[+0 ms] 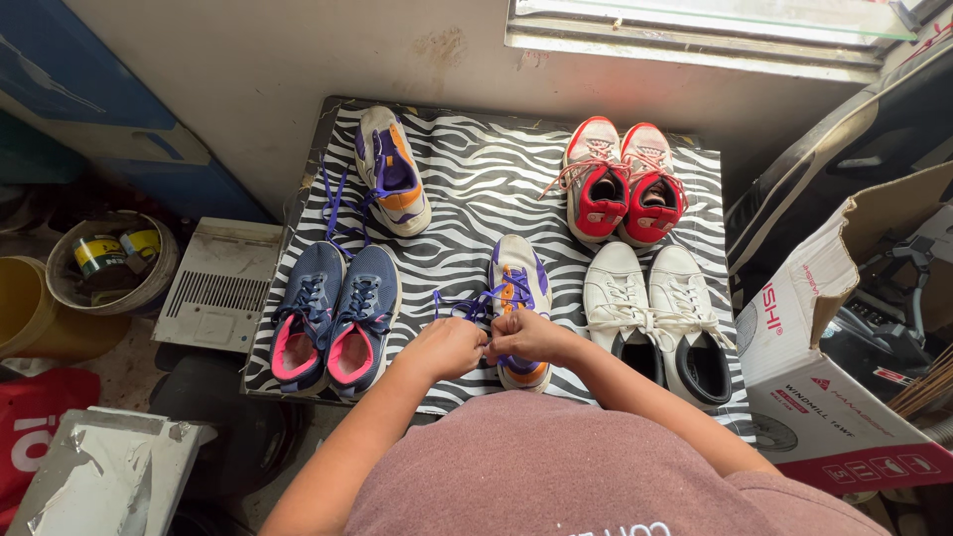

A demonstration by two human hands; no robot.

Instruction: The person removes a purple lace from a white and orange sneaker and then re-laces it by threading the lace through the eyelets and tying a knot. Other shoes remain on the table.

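Both our hands, left (449,346) and right (523,335), met closed on the purple laces (467,304) of the white, orange and purple sneaker (519,298), lying lengthwise just above them, centre-frame on the zebra-striped desk (476,189).

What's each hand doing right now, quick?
Left hand: closed, pinching the purple laces of the white, orange and purple sneaker.
Right hand: closed on the same laces.
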